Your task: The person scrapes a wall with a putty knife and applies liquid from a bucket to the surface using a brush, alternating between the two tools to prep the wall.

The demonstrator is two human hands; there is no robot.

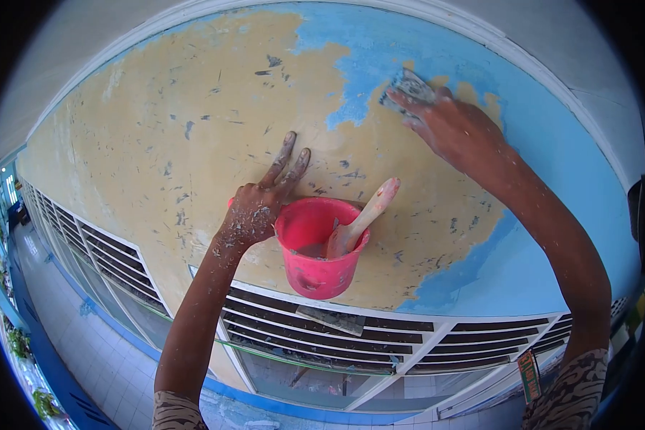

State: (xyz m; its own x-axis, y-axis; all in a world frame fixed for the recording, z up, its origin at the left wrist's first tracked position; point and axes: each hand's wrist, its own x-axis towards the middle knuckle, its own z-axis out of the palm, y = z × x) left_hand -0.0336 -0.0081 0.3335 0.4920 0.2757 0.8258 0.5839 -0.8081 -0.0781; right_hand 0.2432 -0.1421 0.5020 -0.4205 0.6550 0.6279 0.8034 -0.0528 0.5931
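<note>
Patterned sleeves [570, 390] are closest in the head view, with bare forearms reaching up to a wall [143, 150] that's part tan and speckled, part blue. Left hand [261, 204] has two gunky fingers spread on the tan bit, the rest curled at the rim of a pink bucket [321, 276], so it's holding that, though the exact grip is hidden. Bucket's up against the wall above some louvres [322, 326], with a smeared handled tool [369, 211] leaning in it. Right hand [455, 129] is pinching a flat grey piece [411, 86] against the wall, right by the ragged blue edge.
</note>
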